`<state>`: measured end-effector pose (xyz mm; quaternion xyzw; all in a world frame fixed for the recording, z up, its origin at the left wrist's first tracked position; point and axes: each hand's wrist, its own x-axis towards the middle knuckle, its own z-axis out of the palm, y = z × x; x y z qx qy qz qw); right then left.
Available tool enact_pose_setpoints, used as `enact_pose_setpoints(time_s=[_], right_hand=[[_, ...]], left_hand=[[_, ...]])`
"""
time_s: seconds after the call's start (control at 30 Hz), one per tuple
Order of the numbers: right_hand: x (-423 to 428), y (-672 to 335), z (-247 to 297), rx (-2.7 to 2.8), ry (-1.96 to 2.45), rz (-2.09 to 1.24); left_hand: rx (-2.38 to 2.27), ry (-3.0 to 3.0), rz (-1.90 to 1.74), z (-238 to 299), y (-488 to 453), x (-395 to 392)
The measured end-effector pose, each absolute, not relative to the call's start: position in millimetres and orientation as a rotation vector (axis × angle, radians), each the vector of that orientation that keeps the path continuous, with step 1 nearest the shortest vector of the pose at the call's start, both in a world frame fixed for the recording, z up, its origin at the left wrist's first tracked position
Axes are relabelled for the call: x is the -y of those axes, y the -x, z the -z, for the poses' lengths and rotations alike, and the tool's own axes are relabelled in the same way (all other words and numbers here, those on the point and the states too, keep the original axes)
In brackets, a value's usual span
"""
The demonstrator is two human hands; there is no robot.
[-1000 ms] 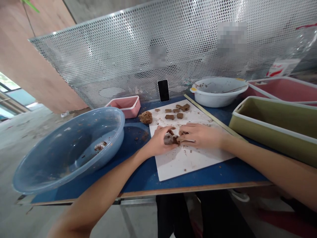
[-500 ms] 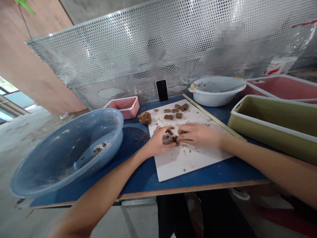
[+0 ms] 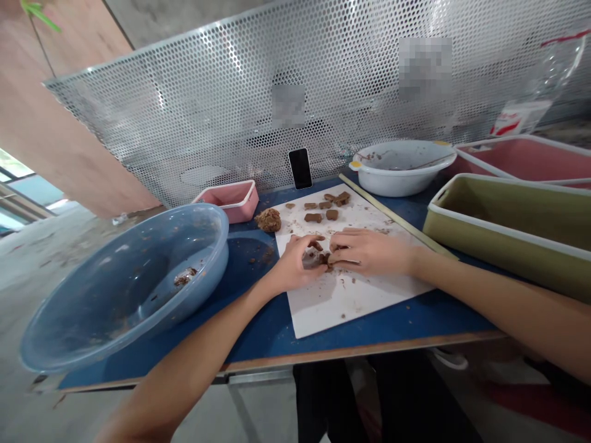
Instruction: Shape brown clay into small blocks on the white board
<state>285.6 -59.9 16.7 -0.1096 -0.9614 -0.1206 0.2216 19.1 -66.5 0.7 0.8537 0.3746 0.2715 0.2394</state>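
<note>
Over a white board [image 3: 318,312] strewn with brown crumbs, both my hands meet at a small dark brown piece of clay [image 3: 324,259]. My left hand [image 3: 293,264] curves round it from the left, thumb and fingertips closing on its edge with a gap inside the curl. From the right, my right hand [image 3: 362,251] presses its fingers together on the same clay, hiding much of its shape. Beyond the hands lie several small shaped clay pieces [image 3: 313,217]. A rough clay lump [image 3: 268,219] rests at the board's left edge.
A large blue basin [image 3: 115,258] stands left, with a small pink tub [image 3: 244,209] behind it. A phone [image 3: 300,168] leans on the perforated metal screen [image 3: 207,117]. On the right are a wooden strip [image 3: 397,215], a white basin [image 3: 406,181] and a green trough [image 3: 503,237].
The view has shifted very slightly. Both hands stay almost in the same place on the clay, with only small finger movement.
</note>
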Motion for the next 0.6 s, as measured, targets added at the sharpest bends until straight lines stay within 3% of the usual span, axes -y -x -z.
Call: enact_pose_setpoints(time_s=[0.23,0.6], right_hand=[[62.2,-296.3,-27.5,2.670,0.406,0.175],[58.7,-297.6,-21.9,2.740,0.372,0.264]], left_hand=[[-1.016,-2.350,-0.749,-3.9,-20.0,68.6],[-1.010,-2.380,-0.809,-4.3,-27.4,70.7]])
